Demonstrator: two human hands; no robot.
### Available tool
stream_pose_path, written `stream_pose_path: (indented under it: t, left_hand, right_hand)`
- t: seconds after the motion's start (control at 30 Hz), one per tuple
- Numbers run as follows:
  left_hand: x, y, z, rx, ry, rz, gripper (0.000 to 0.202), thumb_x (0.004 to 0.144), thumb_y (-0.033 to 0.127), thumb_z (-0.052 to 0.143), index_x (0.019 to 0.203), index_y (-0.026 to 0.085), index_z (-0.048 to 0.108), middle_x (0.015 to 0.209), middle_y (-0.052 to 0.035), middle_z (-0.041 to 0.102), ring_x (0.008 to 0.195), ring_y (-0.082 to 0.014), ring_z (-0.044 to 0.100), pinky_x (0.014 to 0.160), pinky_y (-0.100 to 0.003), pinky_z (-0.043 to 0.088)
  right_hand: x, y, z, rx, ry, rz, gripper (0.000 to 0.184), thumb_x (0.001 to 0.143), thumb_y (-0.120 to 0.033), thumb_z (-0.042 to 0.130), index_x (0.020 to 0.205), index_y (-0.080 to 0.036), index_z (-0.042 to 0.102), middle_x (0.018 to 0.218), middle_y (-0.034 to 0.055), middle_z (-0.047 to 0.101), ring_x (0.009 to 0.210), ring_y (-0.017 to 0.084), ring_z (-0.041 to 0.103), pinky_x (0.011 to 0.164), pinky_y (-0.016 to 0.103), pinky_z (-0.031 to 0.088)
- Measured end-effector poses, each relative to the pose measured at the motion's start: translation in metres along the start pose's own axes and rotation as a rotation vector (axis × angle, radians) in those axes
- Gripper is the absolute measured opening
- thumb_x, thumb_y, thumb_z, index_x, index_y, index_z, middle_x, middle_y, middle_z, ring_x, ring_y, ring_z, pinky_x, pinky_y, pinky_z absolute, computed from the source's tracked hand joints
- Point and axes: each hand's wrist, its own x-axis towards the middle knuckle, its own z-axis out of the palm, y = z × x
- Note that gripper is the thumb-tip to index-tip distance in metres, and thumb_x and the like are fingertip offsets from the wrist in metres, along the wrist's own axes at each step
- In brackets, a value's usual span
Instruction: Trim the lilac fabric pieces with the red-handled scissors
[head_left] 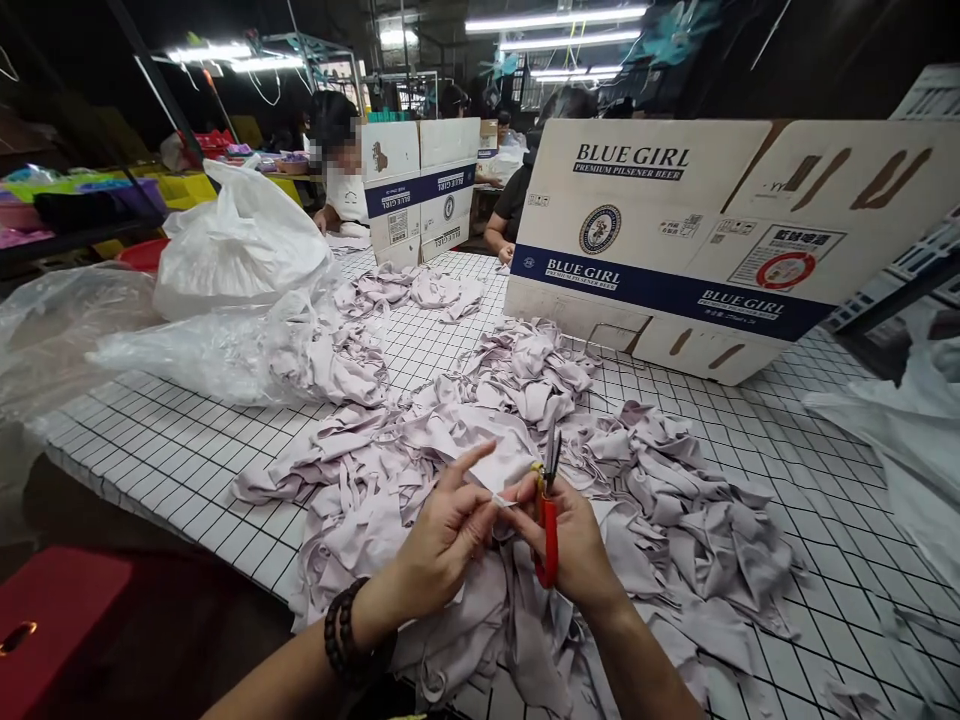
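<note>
My left hand (448, 535), with a dark beaded bracelet at the wrist, pinches the edge of a pale lilac fabric piece (501, 462) between thumb and fingers, its index finger stretched out. Red-handled scissors (549, 540) rest in my right hand (574, 545), blades pointing up and away from me. That hand's thumb and fingertips also meet at the same fabric edge, close to the left fingertips. Something small and yellow shows beside the right fingers. Beneath both hands spreads a large heap of matching lilac fabric pieces (360, 500).
A standing Blue Girl beer carton (645, 220) screens the far right of the grid-patterned table (187, 440); a second carton (420, 190) stands farther back. White plastic bags (240, 240) lie at left. Other people sit across the table. A red stool-like object (60, 620) is at lower left.
</note>
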Motion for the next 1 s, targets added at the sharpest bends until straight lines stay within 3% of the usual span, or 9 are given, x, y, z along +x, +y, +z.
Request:
stream_pose_path:
  t: [0.03, 0.1, 0.17, 0.33, 0.43, 0.63, 0.83, 1.0]
  left_hand:
    - [0.001, -0.002, 0.002, -0.073, -0.041, -0.025, 0.033, 0.096, 0.041, 0.046, 0.089, 0.017, 0.066, 0.104, -0.0130, 0.061, 0.088, -0.0210, 0.060, 0.067, -0.028, 0.050]
    - [0.003, -0.005, 0.007, -0.218, -0.087, -0.096, 0.035, 0.096, 0.045, 0.045, 0.092, 0.016, 0.064, 0.078, -0.0062, 0.061, 0.060, -0.0134, 0.055, 0.056, -0.025, 0.046]
    - [0.005, -0.007, 0.011, -0.300, -0.074, -0.141, 0.037, 0.095, 0.048, 0.046, 0.092, 0.015, 0.063, 0.066, -0.0011, 0.056, 0.051, -0.0106, 0.051, 0.053, -0.024, 0.045]
    - [0.009, -0.011, 0.013, -0.223, -0.063, -0.072, 0.037, 0.095, 0.047, 0.046, 0.088, 0.015, 0.063, 0.077, -0.0017, 0.054, 0.056, -0.0096, 0.054, 0.056, -0.023, 0.045]
    - [0.011, -0.011, 0.011, -0.086, -0.083, 0.022, 0.036, 0.098, 0.041, 0.042, 0.078, 0.016, 0.059, 0.074, -0.0013, 0.052, 0.061, -0.0110, 0.053, 0.062, -0.025, 0.043]
    - [0.013, -0.004, 0.009, 0.081, -0.100, 0.175, 0.032, 0.100, 0.035, 0.037, 0.078, 0.018, 0.054, 0.076, -0.0030, 0.049, 0.072, -0.0156, 0.049, 0.069, -0.028, 0.040]
    - [0.014, -0.003, 0.007, 0.071, -0.121, 0.175, 0.025, 0.100, 0.029, 0.036, 0.083, 0.018, 0.051, 0.082, -0.0032, 0.046, 0.076, -0.0152, 0.046, 0.069, -0.027, 0.040]
    - [0.012, -0.008, 0.006, 0.074, -0.160, 0.133, 0.024, 0.101, 0.027, 0.035, 0.084, 0.017, 0.050, 0.075, -0.0002, 0.047, 0.066, -0.0119, 0.044, 0.063, -0.024, 0.037]
  right_hand:
    - [-0.002, -0.002, -0.002, -0.011, -0.033, 0.016, 0.036, 0.067, -0.042, 0.081, 0.077, -0.023, 0.052, 0.076, -0.0014, 0.062, 0.064, 0.015, 0.060, 0.063, 0.029, 0.052]
    - [-0.006, -0.009, -0.009, -0.061, -0.064, 0.018, 0.033, 0.072, -0.044, 0.077, 0.077, -0.022, 0.052, 0.078, -0.0008, 0.061, 0.069, 0.016, 0.060, 0.066, 0.029, 0.052]
    - [-0.013, -0.017, -0.018, -0.224, -0.034, 0.000, 0.030, 0.075, -0.044, 0.073, 0.079, -0.022, 0.053, 0.079, 0.0000, 0.061, 0.072, 0.017, 0.060, 0.067, 0.029, 0.050]
    - [-0.037, -0.035, -0.038, -0.902, 0.022, -0.090, 0.034, 0.072, -0.041, 0.074, 0.072, -0.024, 0.045, 0.065, -0.0029, 0.052, 0.058, 0.016, 0.050, 0.053, 0.027, 0.041]
    - [-0.045, -0.038, -0.037, -1.082, 0.040, -0.170, 0.034, 0.074, -0.042, 0.070, 0.069, -0.025, 0.041, 0.064, -0.0021, 0.052, 0.056, 0.016, 0.049, 0.051, 0.027, 0.040]
    - [-0.045, -0.040, -0.029, -1.218, 0.104, -0.284, 0.025, 0.077, -0.037, 0.065, 0.070, -0.025, 0.044, 0.067, 0.0005, 0.057, 0.057, 0.018, 0.055, 0.052, 0.029, 0.041]
    - [-0.046, -0.043, -0.031, -1.251, 0.103, -0.298, 0.022, 0.080, -0.039, 0.061, 0.072, -0.024, 0.046, 0.067, 0.0005, 0.058, 0.058, 0.017, 0.056, 0.052, 0.027, 0.041]
    - [-0.047, -0.045, -0.032, -1.279, 0.106, -0.289, 0.024, 0.080, -0.039, 0.061, 0.072, -0.024, 0.045, 0.066, -0.0007, 0.056, 0.058, 0.017, 0.055, 0.052, 0.027, 0.041]
